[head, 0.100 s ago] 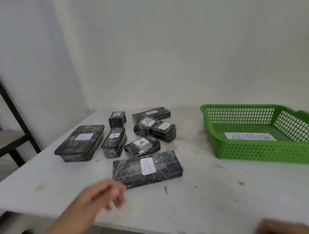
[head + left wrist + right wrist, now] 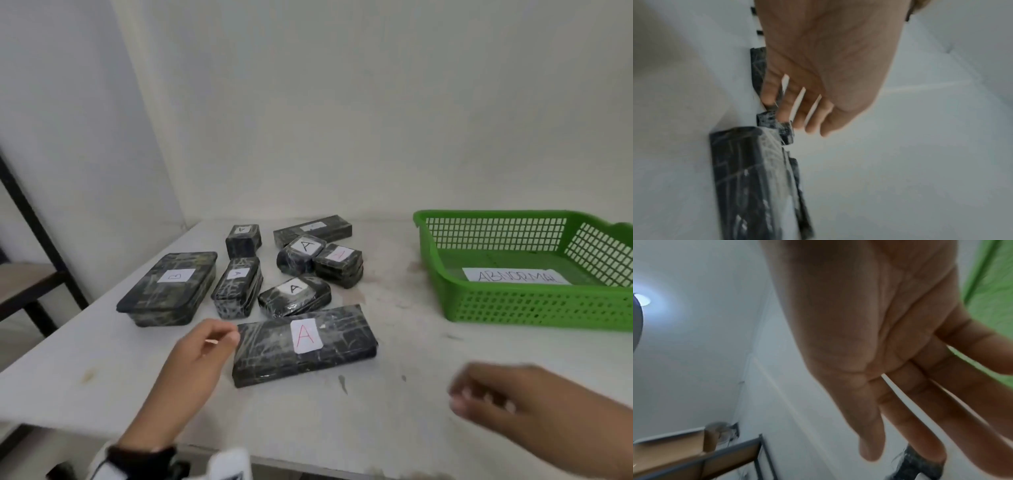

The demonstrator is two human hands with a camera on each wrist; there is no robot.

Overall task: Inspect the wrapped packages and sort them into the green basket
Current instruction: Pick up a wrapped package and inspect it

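Nothing gripped yet, left hand (image 2: pixel 202 353) loose-fingered right at the end of the long package (image 2: pixel 305 344) near the table (image 2: pixel 411 428) edge, right hand (image 2: pixel 507 394) open too, probably stiff, slick wrap, so best grabbed by both short ends, green basket (image 2: pixel 534 308) waiting off right.

Bare sorting/inspection station in a plain room, not a home or a shop. White table (image 2: pixel 394 428) shoved into a corner of blank white walls (image 2: pixel 308 102), top scuffed and stained. Black-wrapped packages (image 2: pixel 305 346) with handwritten letter labels, mostly "A", clustered on it. Green basket (image 2: pixel 534 308) holds a paper sign reading "ABNORMAL". Metal-frame shelf with wooden board (image 2: pixel 30 281) at left. Right wrist view: ceiling light (image 2: pixel 642 299), cardboard box (image 2: pixel 668 449) on the shelf.
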